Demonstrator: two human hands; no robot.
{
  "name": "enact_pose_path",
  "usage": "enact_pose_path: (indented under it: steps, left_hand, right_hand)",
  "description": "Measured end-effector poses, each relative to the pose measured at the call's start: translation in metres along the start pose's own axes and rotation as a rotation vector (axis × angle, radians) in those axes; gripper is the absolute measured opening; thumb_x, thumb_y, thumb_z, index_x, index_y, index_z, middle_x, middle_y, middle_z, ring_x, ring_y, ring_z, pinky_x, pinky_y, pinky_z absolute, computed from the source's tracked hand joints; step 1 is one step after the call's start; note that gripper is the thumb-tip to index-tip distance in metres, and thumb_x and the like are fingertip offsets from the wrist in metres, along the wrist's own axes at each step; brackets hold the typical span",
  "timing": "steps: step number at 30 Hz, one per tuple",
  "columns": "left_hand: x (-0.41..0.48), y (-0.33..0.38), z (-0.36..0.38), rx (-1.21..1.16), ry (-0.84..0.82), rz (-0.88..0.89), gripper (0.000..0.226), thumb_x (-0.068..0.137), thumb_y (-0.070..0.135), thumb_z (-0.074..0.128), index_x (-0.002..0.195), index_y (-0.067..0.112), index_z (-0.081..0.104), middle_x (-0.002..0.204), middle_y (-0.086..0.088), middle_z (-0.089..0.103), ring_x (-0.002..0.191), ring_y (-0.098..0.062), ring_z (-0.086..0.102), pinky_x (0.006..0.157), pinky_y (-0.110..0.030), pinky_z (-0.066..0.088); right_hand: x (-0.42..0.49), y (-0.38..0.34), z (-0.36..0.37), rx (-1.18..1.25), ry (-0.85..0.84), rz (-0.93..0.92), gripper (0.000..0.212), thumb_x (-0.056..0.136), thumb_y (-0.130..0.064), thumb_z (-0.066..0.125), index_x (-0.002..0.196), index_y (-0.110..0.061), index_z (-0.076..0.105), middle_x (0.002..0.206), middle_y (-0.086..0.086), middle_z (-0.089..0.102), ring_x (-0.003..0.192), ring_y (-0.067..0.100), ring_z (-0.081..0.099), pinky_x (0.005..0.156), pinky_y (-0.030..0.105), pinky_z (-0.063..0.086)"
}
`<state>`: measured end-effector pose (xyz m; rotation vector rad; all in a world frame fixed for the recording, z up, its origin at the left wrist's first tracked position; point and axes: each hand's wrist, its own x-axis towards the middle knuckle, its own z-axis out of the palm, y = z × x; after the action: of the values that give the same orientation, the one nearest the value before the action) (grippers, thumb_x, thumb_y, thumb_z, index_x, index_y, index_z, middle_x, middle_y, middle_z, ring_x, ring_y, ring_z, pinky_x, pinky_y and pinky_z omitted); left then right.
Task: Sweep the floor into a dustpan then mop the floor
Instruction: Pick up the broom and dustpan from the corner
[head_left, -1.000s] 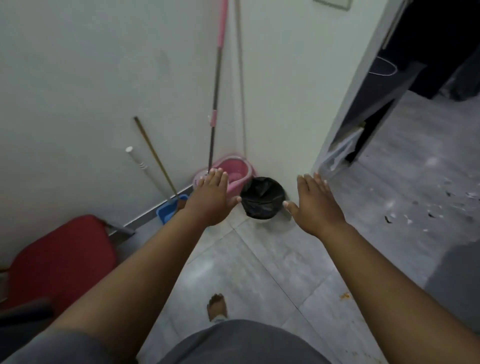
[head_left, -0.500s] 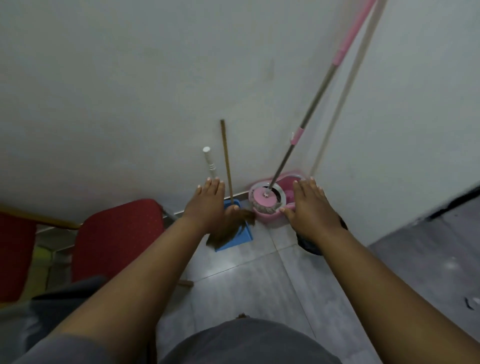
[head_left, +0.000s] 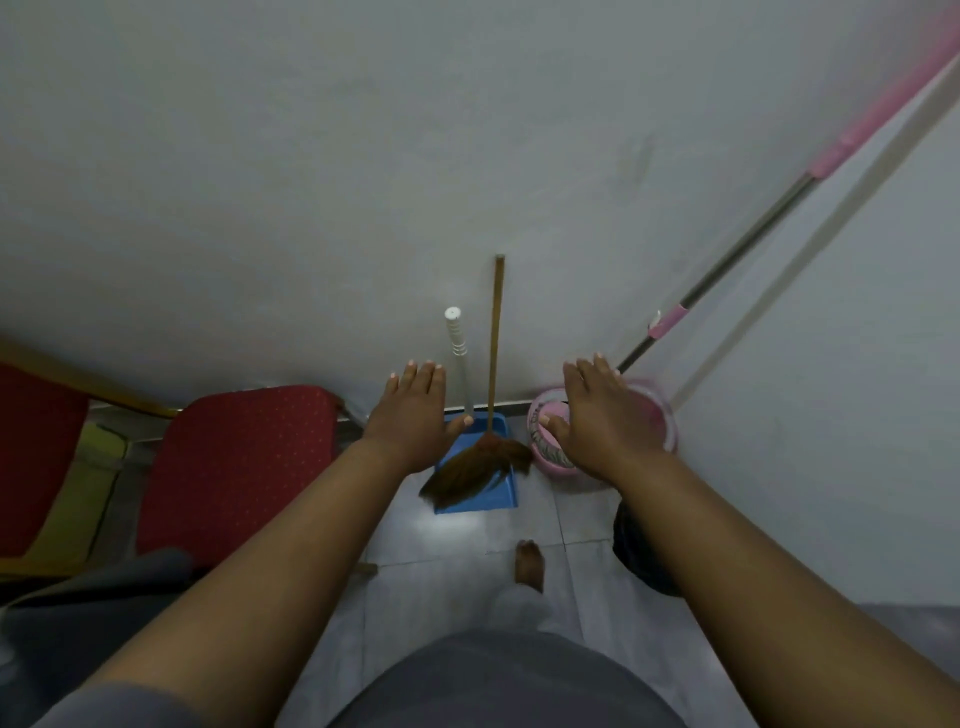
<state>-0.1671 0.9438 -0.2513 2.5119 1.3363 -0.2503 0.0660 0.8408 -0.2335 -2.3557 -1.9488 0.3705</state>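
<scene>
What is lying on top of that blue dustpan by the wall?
The brown bristles of a broom lie across the blue dustpan, its wooden stick leaning on the wall. The left hand covers the pan's rear left corner, so that part is hidden.

Mop handle (head_left: 727, 263) top beyond frame edge

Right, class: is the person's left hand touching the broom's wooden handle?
Apart. The head view shows the open left hand to the side of the wooden handle, with the dustpan's white handle standing between them.
</scene>
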Motion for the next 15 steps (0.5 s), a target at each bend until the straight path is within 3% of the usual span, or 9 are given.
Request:
enact_pose_path:
  steps: [10, 15]
  left_hand:
    - [0.059, 0.003, -0.005, -0.043, -0.044, -0.159, 0.082, 0.099, 0.059, 0.036, 0.157, 0.008, 0.011, 0.164, -0.012, 0.015, 0.152, -0.031, 0.010, 0.123, -0.045, 0.008]
    - [0.076, -0.001, 0.008, -0.128, -0.113, -0.205, 0.081, 0.097, 0.057, 0.045, 0.156, 0.009, 0.018, 0.160, -0.012, 0.027, 0.147, -0.031, 0.024, 0.123, -0.044, 0.016]
  right_hand:
    - [0.112, 0.026, 0.009, 0.099, -0.129, -0.103, 0.080, 0.096, -0.054, 0.046, 0.154, -0.008, 0.016, 0.161, 0.013, 0.017, 0.150, 0.029, 0.006, 0.119, 0.039, 0.011]
    - [0.147, 0.026, 0.025, 0.173, -0.220, -0.079, 0.081, 0.096, -0.053, 0.047, 0.155, -0.007, 0.015, 0.161, 0.013, 0.018, 0.150, 0.028, 0.010, 0.118, 0.037, 0.014]
